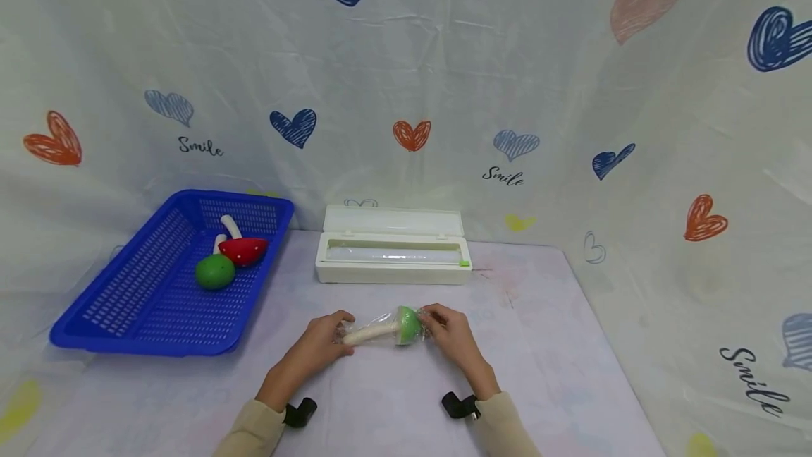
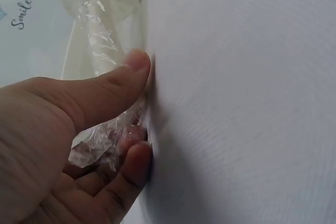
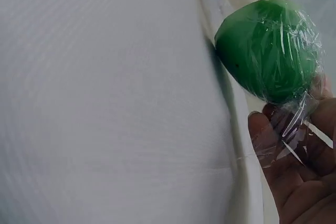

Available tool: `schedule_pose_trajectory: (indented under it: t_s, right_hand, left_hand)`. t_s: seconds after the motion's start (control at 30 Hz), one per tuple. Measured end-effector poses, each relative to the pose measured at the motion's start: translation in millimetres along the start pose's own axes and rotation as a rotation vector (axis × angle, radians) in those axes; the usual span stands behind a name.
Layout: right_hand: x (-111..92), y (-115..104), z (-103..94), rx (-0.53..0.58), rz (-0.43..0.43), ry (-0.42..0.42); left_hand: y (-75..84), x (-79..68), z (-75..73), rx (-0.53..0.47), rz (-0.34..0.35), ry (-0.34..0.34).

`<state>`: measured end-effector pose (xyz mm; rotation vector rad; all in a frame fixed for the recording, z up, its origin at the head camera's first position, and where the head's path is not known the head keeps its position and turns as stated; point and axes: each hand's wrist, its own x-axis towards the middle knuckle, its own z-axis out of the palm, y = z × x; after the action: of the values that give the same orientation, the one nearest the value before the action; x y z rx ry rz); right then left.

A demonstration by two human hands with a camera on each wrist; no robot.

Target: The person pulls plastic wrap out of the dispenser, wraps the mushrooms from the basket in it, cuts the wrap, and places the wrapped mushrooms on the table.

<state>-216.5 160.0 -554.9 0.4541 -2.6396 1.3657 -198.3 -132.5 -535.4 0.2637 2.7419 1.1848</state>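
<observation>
Sleeves (image 1: 254,432), beige, are seen at the bottom edge, with a small black device (image 1: 301,412) worn at the left wrist and another (image 1: 459,405) at the right. Just beyond them, over the middle of the table (image 1: 393,400), a wrapped mushroom (image 1: 409,326) is held sideways between two bare hands. Its white stem is pointed left and its green cap right (the whole of it is covered in clear, crinkled film (image 1: 385,317)). At the stem end, bunched film is pinched by the left hand (image 1: 320,341), thumb on one side and bent fingers on the other. Past the cap, the loose end of the film is pinched by the right hand (image 1: 453,333).

To the left, a blue basket (image 1: 171,319) with mesh sides is placed. Toward its back right, a green mushroom (image 1: 215,271) and a red mushroom (image 1: 243,251) with white dots are set close together, stems pointed away.

Farther off, behind the hands, a white box (image 1: 393,274) is stood with its lid (image 1: 393,221) raised; a clear roll (image 1: 393,254) is contained inside, and a green tab (image 1: 465,264) is fitted at its right end. At the back, a pale curtain (image 1: 444,62) is hung, printed with hearts and "Smile".
</observation>
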Motion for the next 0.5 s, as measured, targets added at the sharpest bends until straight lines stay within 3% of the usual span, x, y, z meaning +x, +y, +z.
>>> schedule_pose_trajectory:
  t_s: [0.13,0.3,0.5]
  right_hand:
    - [0.3,-0.7,3.1,0.004,-0.03,0.078]
    - [3.0,-4.2,6.1,0.051,-0.055,0.148]
    - [1.3,-6.8,6.7,0.1,-0.014,0.098]
  left_hand:
    - [0.7,0.3,-1.1,0.005,0.002,0.028]
    - [-0.3,0.2,-1.3,0.055,0.052,0.045]
    - [-2.3,-2.3,0.1,0.082,0.059,0.07]
